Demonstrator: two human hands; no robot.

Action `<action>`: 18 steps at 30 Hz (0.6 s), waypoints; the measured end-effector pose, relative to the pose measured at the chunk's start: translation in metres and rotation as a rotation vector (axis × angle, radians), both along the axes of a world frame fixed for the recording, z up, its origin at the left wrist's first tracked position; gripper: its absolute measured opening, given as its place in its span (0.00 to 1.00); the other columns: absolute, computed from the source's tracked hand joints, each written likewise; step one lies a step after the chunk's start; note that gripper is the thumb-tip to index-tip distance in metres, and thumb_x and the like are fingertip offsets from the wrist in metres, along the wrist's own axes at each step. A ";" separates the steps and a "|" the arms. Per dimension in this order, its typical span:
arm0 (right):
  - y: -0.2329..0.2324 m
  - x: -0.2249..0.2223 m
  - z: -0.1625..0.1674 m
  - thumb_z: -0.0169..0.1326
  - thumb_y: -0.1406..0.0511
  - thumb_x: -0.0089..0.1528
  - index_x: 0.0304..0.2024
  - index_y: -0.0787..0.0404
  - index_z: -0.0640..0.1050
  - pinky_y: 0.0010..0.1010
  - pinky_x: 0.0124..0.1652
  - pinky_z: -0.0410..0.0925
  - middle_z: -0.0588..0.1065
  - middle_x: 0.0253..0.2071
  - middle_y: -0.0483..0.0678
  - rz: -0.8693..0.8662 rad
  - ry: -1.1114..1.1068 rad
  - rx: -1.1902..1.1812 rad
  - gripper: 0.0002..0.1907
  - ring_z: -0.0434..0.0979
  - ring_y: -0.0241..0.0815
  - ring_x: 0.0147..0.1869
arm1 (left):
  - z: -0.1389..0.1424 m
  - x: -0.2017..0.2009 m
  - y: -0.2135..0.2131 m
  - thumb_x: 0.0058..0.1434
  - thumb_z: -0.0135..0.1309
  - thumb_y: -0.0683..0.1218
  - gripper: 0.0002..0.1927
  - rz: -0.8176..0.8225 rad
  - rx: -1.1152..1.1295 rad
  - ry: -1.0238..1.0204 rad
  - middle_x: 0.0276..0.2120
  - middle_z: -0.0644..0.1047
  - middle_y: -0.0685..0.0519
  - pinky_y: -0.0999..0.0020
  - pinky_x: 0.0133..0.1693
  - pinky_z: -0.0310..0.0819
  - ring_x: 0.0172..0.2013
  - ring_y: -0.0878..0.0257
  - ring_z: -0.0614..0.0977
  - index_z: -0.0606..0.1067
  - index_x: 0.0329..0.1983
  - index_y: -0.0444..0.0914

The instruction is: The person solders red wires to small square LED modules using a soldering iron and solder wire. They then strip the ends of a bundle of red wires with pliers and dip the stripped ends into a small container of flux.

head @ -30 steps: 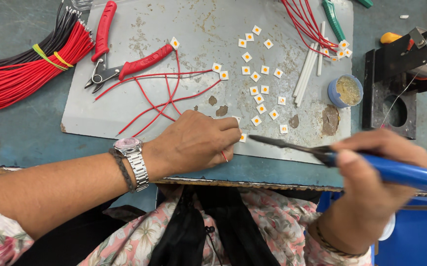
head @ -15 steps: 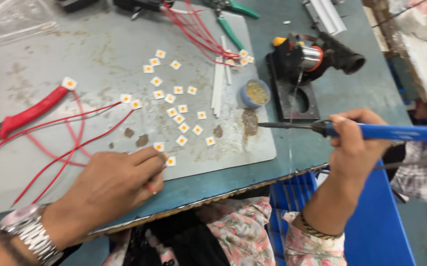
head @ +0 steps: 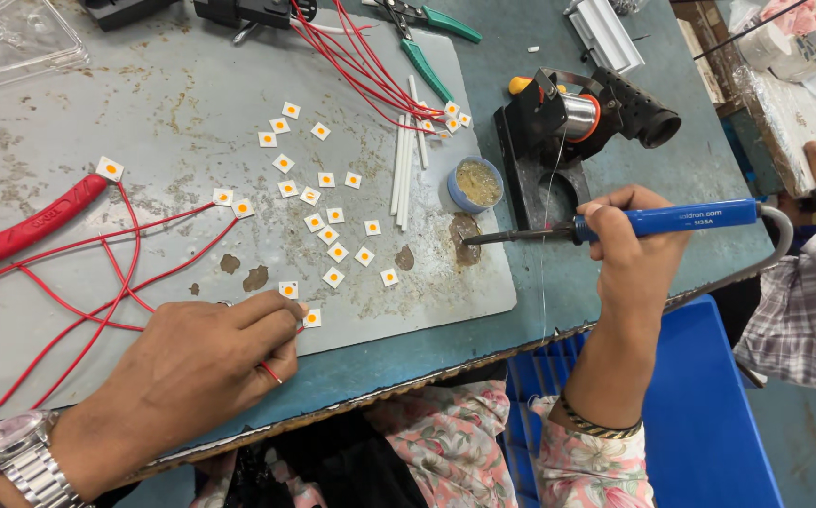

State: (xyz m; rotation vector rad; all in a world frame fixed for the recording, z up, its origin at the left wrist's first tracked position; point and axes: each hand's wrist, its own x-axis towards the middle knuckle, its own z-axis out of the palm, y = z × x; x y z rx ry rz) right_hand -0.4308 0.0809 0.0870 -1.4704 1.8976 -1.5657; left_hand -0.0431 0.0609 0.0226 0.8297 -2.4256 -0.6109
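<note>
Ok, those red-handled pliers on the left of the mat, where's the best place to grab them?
Grip the red-handled pliers around the padded red handle, coming from above. The handle lies flat on the grey mat with bare mat around it, and its upper end is free; the head runs out of view at the left edge.

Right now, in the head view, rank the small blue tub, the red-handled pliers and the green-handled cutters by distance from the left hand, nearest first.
From the left hand:
1. Red-handled pliers, up-left on the mat.
2. Small blue tub, up-right by the mat's edge.
3. Green-handled cutters, far top of the bench.
</note>
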 end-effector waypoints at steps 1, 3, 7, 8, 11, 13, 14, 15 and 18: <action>0.000 0.001 0.001 0.53 0.68 0.56 0.30 0.69 0.78 0.19 0.25 0.60 0.76 0.28 0.47 -0.006 0.012 0.010 0.08 0.68 0.29 0.24 | 0.000 0.000 0.000 0.51 0.58 0.44 0.05 -0.002 0.005 -0.001 0.28 0.76 0.53 0.56 0.19 0.69 0.18 0.54 0.79 0.74 0.29 0.39; -0.001 0.001 0.002 0.53 0.68 0.56 0.29 0.68 0.78 0.19 0.24 0.60 0.75 0.27 0.47 -0.020 0.037 0.031 0.08 0.67 0.29 0.23 | 0.000 0.000 0.000 0.51 0.58 0.44 0.05 -0.006 0.016 -0.002 0.28 0.76 0.54 0.56 0.20 0.69 0.19 0.54 0.79 0.74 0.29 0.40; -0.007 0.002 0.008 0.53 0.68 0.56 0.29 0.68 0.79 0.19 0.24 0.58 0.74 0.25 0.46 -0.002 0.069 0.061 0.08 0.66 0.29 0.22 | 0.000 0.000 0.000 0.52 0.57 0.43 0.04 0.005 0.015 -0.003 0.28 0.76 0.54 0.56 0.20 0.69 0.19 0.54 0.79 0.74 0.29 0.39; -0.011 0.001 0.009 0.53 0.68 0.57 0.29 0.68 0.79 0.19 0.24 0.58 0.75 0.26 0.46 0.014 0.072 0.062 0.08 0.66 0.28 0.22 | 0.000 -0.001 0.000 0.52 0.57 0.43 0.04 0.009 0.005 0.000 0.28 0.76 0.53 0.56 0.20 0.69 0.18 0.54 0.79 0.74 0.29 0.39; -0.024 -0.001 0.015 0.53 0.67 0.57 0.27 0.68 0.78 0.19 0.24 0.59 0.74 0.25 0.45 0.046 0.088 0.095 0.08 0.66 0.28 0.22 | 0.000 -0.001 0.000 0.53 0.57 0.43 0.04 0.016 -0.009 0.007 0.28 0.76 0.53 0.56 0.20 0.69 0.19 0.54 0.79 0.75 0.30 0.39; -0.029 -0.004 0.017 0.54 0.68 0.58 0.27 0.68 0.77 0.19 0.23 0.58 0.74 0.25 0.45 0.065 0.077 0.116 0.08 0.66 0.28 0.22 | 0.000 -0.002 0.000 0.53 0.57 0.43 0.04 0.015 -0.016 0.014 0.29 0.77 0.54 0.56 0.20 0.69 0.19 0.53 0.79 0.75 0.30 0.39; -0.030 -0.005 0.018 0.54 0.68 0.58 0.27 0.68 0.77 0.19 0.23 0.57 0.74 0.24 0.45 0.077 0.059 0.122 0.08 0.65 0.28 0.22 | 0.000 -0.002 0.000 0.53 0.57 0.43 0.05 0.013 -0.021 0.019 0.29 0.77 0.54 0.56 0.20 0.69 0.19 0.53 0.79 0.75 0.30 0.39; -0.030 -0.006 0.017 0.54 0.68 0.58 0.27 0.68 0.77 0.19 0.23 0.56 0.73 0.24 0.45 0.090 0.041 0.129 0.08 0.65 0.28 0.22 | 0.000 -0.002 0.000 0.53 0.57 0.43 0.05 0.013 -0.025 0.024 0.29 0.77 0.54 0.57 0.20 0.69 0.19 0.53 0.79 0.75 0.30 0.39; -0.024 -0.012 0.013 0.53 0.68 0.58 0.26 0.67 0.76 0.19 0.23 0.55 0.75 0.26 0.45 0.062 0.015 0.131 0.07 0.63 0.28 0.21 | 0.000 -0.001 0.000 0.53 0.57 0.43 0.06 -0.002 0.004 0.031 0.30 0.76 0.53 0.57 0.20 0.70 0.19 0.54 0.79 0.75 0.32 0.38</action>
